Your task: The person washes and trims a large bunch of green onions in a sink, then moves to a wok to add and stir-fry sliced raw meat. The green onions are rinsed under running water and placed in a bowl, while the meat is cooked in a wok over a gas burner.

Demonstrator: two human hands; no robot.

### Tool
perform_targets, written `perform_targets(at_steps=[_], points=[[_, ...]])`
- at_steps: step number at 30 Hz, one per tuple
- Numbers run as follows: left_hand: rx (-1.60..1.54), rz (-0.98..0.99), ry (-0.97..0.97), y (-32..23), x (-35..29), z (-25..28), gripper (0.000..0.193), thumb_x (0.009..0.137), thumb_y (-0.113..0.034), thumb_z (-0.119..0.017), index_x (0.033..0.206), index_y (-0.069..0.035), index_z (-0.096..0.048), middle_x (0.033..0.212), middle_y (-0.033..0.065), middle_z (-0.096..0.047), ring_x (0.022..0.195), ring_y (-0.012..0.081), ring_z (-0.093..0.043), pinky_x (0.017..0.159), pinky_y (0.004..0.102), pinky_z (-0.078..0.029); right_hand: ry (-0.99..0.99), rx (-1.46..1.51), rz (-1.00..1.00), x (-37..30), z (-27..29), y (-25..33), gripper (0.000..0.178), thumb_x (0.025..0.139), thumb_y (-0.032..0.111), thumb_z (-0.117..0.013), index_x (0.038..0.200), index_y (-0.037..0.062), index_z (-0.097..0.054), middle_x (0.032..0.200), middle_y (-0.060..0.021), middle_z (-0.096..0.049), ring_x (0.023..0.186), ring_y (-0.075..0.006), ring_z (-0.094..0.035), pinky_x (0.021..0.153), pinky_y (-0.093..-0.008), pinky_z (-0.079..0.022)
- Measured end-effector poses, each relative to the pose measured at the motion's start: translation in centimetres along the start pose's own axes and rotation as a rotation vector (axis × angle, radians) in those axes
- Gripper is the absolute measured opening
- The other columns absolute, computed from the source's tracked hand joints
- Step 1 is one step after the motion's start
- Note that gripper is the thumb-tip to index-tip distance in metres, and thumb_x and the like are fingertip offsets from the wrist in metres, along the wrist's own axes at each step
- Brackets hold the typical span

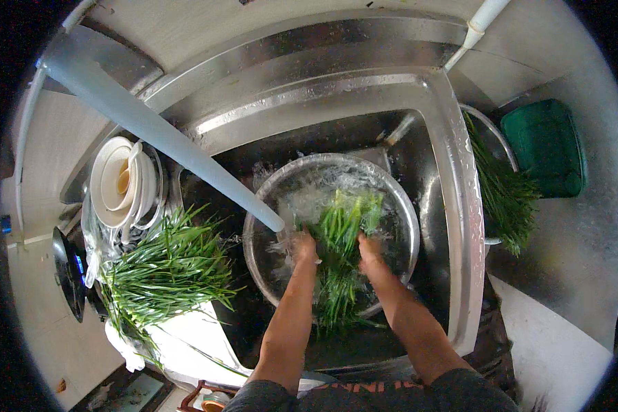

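A bunch of garlic chives point(343, 223) lies in churning water inside a round metal basin point(410, 213), its pale stem ends away from me and its leaf tips toward me. My left hand point(303, 248) grips the bunch from its left side, and my right hand point(369, 250) closes on it from the right. Splashing water and motion blur partly hide the fingers of both hands. From the upper left, a thick grey-blue pipe point(185, 151) slants down, its lower end over the basin's left part, next to my left hand.
The basin stands in a steel sink point(460, 206). Left of it are more garlic chives point(172, 268) and stacked white bowls point(113, 175). Beyond the right rim, another bunch of chives point(505, 199) rests in a metal bowl beside a green plastic basket point(546, 147).
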State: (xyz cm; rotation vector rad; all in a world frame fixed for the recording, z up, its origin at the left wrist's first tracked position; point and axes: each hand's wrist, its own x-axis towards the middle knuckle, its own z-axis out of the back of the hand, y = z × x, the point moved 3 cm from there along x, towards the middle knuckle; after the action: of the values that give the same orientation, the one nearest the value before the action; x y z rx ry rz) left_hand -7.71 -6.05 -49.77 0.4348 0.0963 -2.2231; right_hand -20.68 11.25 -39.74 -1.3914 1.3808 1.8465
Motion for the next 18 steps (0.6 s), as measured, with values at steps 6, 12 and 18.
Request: perform_targets(at_steps=[6,12,18], points=[[-1.927,0.590,0.510,-0.8,-4.3,6.6,0.059,0.075,-0.016,-0.064,0.130,-0.003,-0.048,0.128,0.0115,-0.051,0.112,0.0269,-0.051,0.093,0.0432,-0.041,0.026,0.231,0.035,-0.7,1.6,-0.2,0.066,0.074,0.037,-0.075,0.125,0.0023,-0.050,0.140,-0.0112,-0.042,0.126,-0.0285,-0.041,0.105,-0.0448,-0.024],[-1.946,0.590,0.429,0.6,-2.3,15.0,0.071,0.081,-0.037,-0.066,0.139,-0.004,-0.041,0.138,0.0104,-0.044,0.119,0.0248,-0.045,0.098,0.0393,-0.036,0.208,0.290,0.289,-2.5,1.4,3.9,0.063,0.077,0.027,-0.076,0.128,0.0053,-0.047,0.123,-0.0073,-0.056,0.115,-0.0209,-0.050,0.102,-0.0370,-0.032],[-1.668,0.247,0.441,-4.9,-1.3,15.0,0.084,0.076,-0.019,-0.077,0.142,-0.003,-0.029,0.133,0.0155,-0.047,0.116,0.0293,-0.051,0.095,0.0428,-0.043,0.137,0.361,0.298,-2.5,-1.8,3.3,0.052,0.077,0.010,-0.076,0.122,0.0059,-0.050,0.113,-0.0049,-0.060,0.101,-0.0204,-0.058,0.087,-0.0364,-0.045]])
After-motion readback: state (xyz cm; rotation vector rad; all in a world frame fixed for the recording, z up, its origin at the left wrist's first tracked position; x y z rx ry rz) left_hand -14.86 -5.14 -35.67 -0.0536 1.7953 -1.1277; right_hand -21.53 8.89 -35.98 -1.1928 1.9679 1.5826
